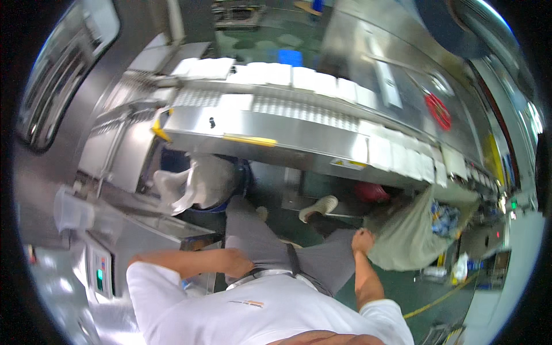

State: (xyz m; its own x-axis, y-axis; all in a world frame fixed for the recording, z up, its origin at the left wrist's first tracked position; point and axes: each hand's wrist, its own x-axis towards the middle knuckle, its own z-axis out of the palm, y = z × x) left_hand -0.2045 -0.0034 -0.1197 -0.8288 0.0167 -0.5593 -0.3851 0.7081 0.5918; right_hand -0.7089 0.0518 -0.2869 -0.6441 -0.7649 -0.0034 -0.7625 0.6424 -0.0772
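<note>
My left hand [238, 263] is curled in front of my waist, close to the grey trousers [256, 238]. Its fingers are bent under, so whatever it may hold is hidden. Down at my right side, my right hand [362, 240] is closed, with a small dark spot at its fingertips that I cannot make out. A large pale green cloth bag [402, 233] hangs open just beyond it; I cannot tell whether the hand touches it. Blue and white crumpled stuff [445, 219] shows inside the bag.
Ahead runs a steel conveyor line [276, 123] bearing several white rectangular items [325, 84]. Beneath its left part stands a dark blue bin [244, 175] with a whitish liner [213, 178]. A scale display [100, 276] is at left. A red coil [437, 111] lies on the steel surface, far right.
</note>
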